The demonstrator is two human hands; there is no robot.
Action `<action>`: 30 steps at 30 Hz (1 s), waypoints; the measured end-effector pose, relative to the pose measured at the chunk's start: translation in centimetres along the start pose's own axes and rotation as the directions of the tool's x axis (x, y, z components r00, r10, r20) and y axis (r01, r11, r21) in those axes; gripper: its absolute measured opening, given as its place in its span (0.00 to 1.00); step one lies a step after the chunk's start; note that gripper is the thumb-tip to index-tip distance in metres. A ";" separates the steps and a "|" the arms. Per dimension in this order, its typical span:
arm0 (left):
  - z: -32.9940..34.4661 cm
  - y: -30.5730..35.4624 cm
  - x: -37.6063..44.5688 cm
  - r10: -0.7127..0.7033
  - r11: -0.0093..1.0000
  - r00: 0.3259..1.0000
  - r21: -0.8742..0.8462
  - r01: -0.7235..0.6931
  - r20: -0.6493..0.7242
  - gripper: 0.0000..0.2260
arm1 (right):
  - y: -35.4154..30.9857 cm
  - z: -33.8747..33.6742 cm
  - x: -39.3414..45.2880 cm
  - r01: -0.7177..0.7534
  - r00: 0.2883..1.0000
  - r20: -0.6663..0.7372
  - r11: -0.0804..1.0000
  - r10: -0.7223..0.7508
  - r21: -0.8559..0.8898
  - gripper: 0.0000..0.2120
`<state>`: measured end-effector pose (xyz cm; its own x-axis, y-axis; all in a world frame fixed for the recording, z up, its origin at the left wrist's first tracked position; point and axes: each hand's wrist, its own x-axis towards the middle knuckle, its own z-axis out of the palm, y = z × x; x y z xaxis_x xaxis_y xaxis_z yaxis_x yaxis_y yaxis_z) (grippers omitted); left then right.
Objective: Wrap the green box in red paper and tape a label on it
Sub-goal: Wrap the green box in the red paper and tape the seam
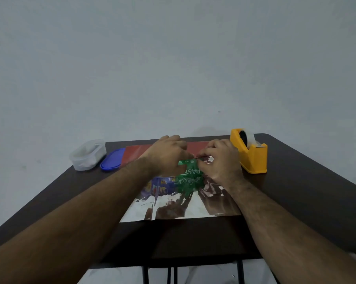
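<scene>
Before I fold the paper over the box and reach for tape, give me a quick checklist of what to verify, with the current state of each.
1. Green box sits on the paper: ok, near its middle.
2. Far edge of the paper lifted toward the box: ok, right hand pinches a red edge at the box top.
3. Left hand steadying the box: cannot tell, its fingers are hidden.
4. Tape dispenser within reach: ok, just right of the right hand.
5. Label ready: cannot tell, none visible.
6. Clear tub and blue lid off the paper: ok, beside its left edge.
</scene>
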<state>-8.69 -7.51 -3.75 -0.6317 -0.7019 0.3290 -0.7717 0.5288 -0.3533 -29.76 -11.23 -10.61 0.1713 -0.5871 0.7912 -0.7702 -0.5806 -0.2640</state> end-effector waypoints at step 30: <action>1.0 11.0 18.7 -0.456 -0.102 0.615 -0.724 0.682 0.643 0.15 | 11.0 -8.7 -1.7 -0.657 0.744 0.108 0.751 0.660 -0.063 0.26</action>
<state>-28.94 -15.30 -2.34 0.0113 -0.9798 -0.1996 -0.4056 -0.1869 0.8947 -43.90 -11.67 -10.05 -0.3141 -0.8807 0.3547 -0.7296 -0.0151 -0.6837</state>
